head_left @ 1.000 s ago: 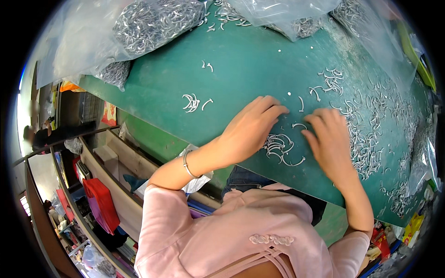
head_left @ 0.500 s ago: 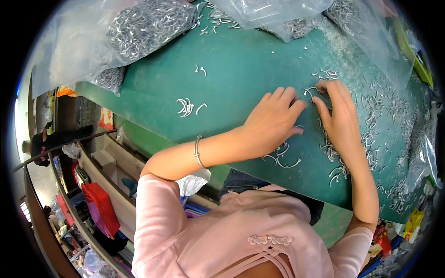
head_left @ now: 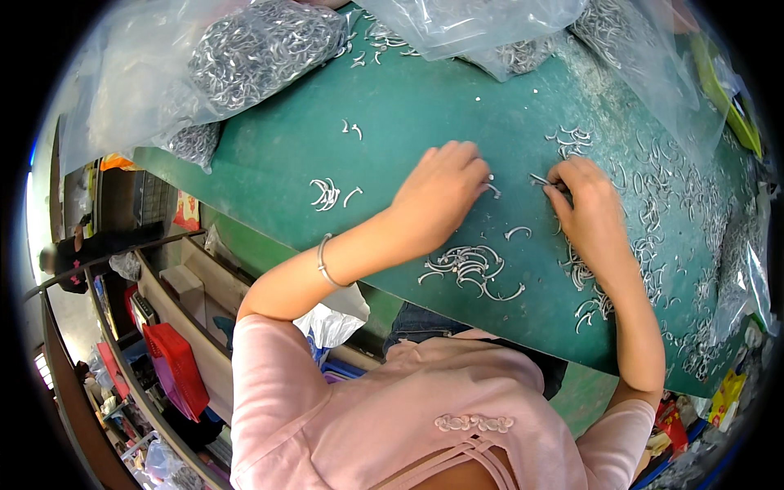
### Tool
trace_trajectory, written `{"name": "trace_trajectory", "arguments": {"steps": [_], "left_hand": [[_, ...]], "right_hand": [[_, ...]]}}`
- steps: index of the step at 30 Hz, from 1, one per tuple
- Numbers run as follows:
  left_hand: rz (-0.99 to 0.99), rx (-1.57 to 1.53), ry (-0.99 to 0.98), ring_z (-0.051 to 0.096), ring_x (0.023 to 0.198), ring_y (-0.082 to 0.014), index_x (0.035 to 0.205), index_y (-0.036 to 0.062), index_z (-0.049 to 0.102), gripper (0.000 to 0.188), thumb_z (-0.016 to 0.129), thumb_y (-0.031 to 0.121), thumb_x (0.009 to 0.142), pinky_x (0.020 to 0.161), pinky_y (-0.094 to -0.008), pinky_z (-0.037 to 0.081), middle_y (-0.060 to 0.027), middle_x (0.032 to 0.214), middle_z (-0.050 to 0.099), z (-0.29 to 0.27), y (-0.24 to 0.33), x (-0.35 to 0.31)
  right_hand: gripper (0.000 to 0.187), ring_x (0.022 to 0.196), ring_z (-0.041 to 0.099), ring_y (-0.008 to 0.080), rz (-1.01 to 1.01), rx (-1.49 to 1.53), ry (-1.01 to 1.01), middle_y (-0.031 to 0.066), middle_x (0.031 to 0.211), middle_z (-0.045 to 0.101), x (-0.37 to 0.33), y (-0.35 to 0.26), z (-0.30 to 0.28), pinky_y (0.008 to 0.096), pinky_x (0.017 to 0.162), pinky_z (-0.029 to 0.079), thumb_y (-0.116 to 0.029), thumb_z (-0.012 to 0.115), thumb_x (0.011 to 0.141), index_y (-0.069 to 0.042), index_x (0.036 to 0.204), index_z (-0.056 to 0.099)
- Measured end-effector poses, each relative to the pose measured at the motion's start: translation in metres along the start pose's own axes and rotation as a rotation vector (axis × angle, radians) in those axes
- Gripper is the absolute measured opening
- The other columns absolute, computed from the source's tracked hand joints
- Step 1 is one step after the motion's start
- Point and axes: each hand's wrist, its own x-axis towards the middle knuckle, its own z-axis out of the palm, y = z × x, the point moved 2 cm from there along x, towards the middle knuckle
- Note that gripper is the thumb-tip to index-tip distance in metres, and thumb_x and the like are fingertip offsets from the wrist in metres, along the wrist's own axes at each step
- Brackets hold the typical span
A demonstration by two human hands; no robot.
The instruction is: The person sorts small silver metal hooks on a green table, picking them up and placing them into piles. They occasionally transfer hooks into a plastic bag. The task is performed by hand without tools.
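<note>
Over the green tabletop [head_left: 384,155], my left hand [head_left: 437,196] has its fingers closed around a small curved metal piece [head_left: 493,189], whose end sticks out past the fingertips. To its right, my right hand [head_left: 586,204] pinches another silvery piece [head_left: 538,179] between thumb and forefinger. A loose heap of curved pieces [head_left: 469,265] lies below my left hand, with a single piece [head_left: 518,232] just beside it. Many more pieces [head_left: 653,192] are strewn to the right of my right hand, and a small cluster [head_left: 573,140] rests just beyond its fingers.
A clear plastic bag full of metal pieces [head_left: 265,53] stands at the far left, with more bags [head_left: 518,53] along the far edge. A small group of pieces [head_left: 325,194] lies left of my left hand. Red baskets [head_left: 178,367] and shelving stand left of the table.
My left hand has moved left and away from my right hand, uncovering the heap below it. My right hand has shifted slightly nearer, and the piece at its fingertips has turned.
</note>
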Motion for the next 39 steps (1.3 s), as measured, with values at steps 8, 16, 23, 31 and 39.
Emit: {"name": "trace_trajectory", "arguments": {"steps": [8,16,23,31,39], "left_hand": [[-0.373,0.275,0.185,0.055,0.095,-0.0335,0.092,0.0025,0.061,0.015,0.069,0.0,0.08,0.084,-0.0405,0.043,-0.0136,0.1,0.057,-0.054,-0.028,-0.081],[-0.383,0.201,0.39,0.053,0.103,-0.0334,0.111,0.0046,0.061,0.03,0.068,0.001,0.081,0.09,-0.0415,0.041,-0.0145,0.112,0.056,-0.05,-0.018,-0.098],[-0.13,-0.247,0.018,0.054,0.11,-0.0363,0.121,0.0034,0.059,0.036,0.063,-0.003,0.085,0.095,-0.0413,0.044,-0.0163,0.119,0.055,-0.022,0.028,-0.037],[0.14,-0.296,-0.397,0.053,0.107,-0.033,0.118,0.0024,0.062,0.034,0.06,-0.005,0.085,0.093,-0.0405,0.044,-0.0124,0.115,0.057,0.0,0.038,-0.014],[-0.159,-0.293,0.004,0.059,0.098,-0.0315,0.109,0.0027,0.066,0.031,0.066,-0.008,0.08,0.083,-0.0375,0.048,-0.0126,0.107,0.059,-0.031,0.031,-0.052]], "right_hand": [[0.02,0.09,0.059,0.0346,-0.134,-0.046,-0.099,0.0139,0.092,0.058,0.0,-0.015,-0.001,0.0429,0.079,0.047,-0.006,0.071,0.079,-0.002,0.093,0.058],[0.025,0.095,0.055,0.0335,-0.109,0.113,-0.152,0.0134,0.094,0.054,-0.015,-0.023,-0.01,0.0431,0.08,0.045,-0.004,0.071,0.077,-0.002,0.099,0.058],[0.034,0.101,0.054,0.0337,-0.205,0.141,-0.379,0.0144,0.102,0.055,-0.036,-0.039,-0.003,0.0437,0.089,0.045,-0.007,0.073,0.077,-0.002,0.108,0.059],[0.048,0.128,0.044,0.0365,-0.073,-0.128,0.098,0.0149,0.135,0.05,-0.012,0.008,-0.012,0.0458,0.105,0.038,-0.008,0.071,0.08,-0.005,0.125,0.057],[0.057,0.139,0.036,0.036,-0.082,-0.023,-0.199,0.0131,0.146,0.043,-0.073,-0.02,-0.025,0.0491,0.113,0.031,-0.011,0.073,0.077,-0.007,0.131,0.056]]}}
